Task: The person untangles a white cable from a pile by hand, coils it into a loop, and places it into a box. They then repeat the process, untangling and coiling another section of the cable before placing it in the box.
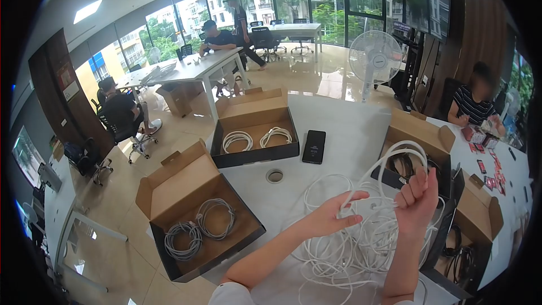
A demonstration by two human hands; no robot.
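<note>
Over a loose heap of white cable (pixel 333 248) on the white table, my right hand (pixel 416 200) is closed on white cable, with a loop arching above it. Just to its left, my left hand (pixel 339 213) has its thumb and fingers apart, with a strand of the cable passing by them; no firm grip shows. An open box (pixel 254 157) behind holds two white coils (pixel 237 142). In another open box (pixel 240 240) at the left lie two grey coils (pixel 183 241). A black phone (pixel 314 147) lies beyond the heap.
Two open boxes with black cables stand at the right, one (pixel 420 127) behind the other (pixel 474 214). A round grommet (pixel 274 176) sits in the tabletop. A white fan (pixel 375 59) stands behind. One person sits at the right table; several others are farther back.
</note>
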